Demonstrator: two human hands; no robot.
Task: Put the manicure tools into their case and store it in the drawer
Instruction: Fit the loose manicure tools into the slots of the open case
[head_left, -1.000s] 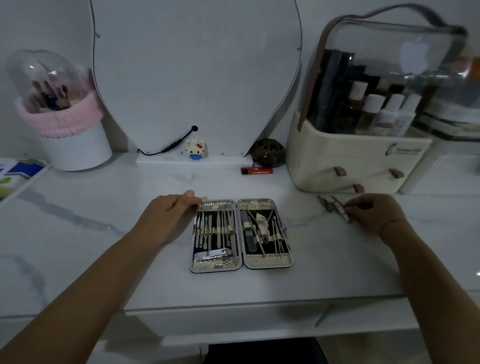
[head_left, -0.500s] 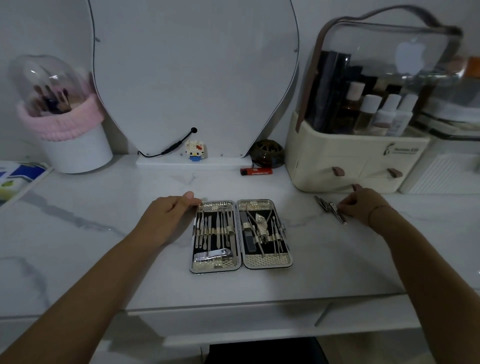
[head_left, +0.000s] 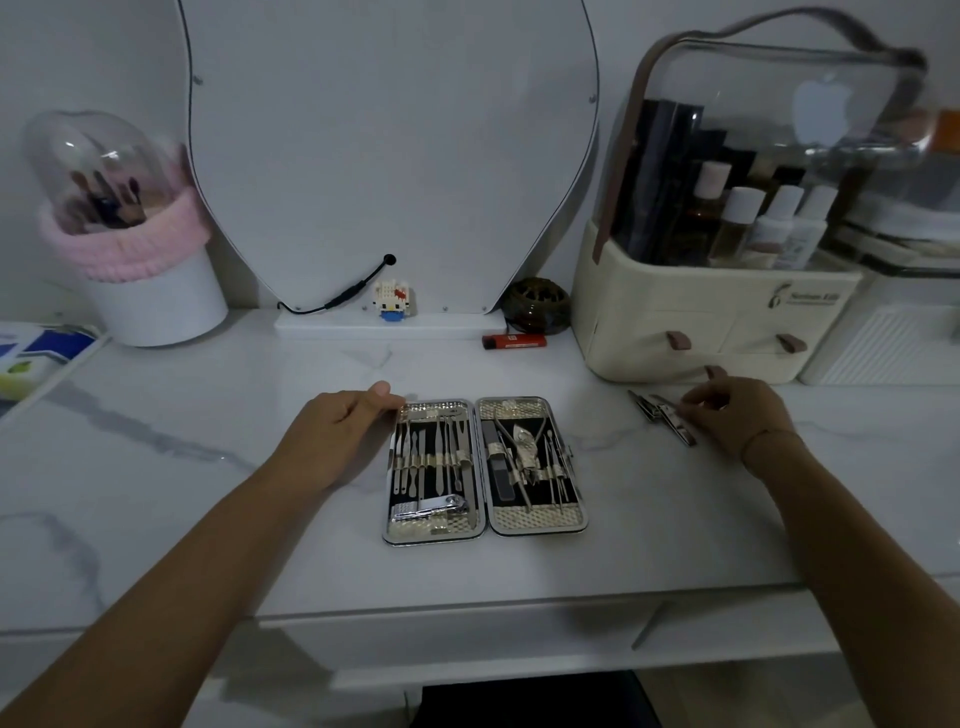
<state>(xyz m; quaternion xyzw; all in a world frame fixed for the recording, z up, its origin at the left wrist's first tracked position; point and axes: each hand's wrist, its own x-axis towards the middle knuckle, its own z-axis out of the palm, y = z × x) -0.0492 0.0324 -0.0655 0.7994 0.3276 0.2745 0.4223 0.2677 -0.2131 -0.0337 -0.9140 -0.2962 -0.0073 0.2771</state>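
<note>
- Left hand (head_left: 343, 431), loosely curled and gripping nothing, leans its thumb on the open manicure case (head_left: 537, 517) just right of it, likely steadying it
- Right hand (head_left: 737, 415) pinches the loose nail clippers (head_left: 662, 415) lying on the bench (head_left: 208, 493) at its fingertips, seemingly to lift them

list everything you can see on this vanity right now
manicure case: 1, silver with black lining, open at centre
nail clippers: 2, silver, loose right of case
lighter: 1, red, behind the case
mirror: 1, white, back centre
block figure: 1, white and blue, on mirror base
brush holder: 1, white with pink band, back left
ornament: 1, dark brown, beside lighter
cosmetics organiser: 1, cream with clear lid, back right
tabletop: 1, white marble, under everything
left hand: 1, touching case's upper left corner
right hand: 1, fingertips at the clippers
</note>
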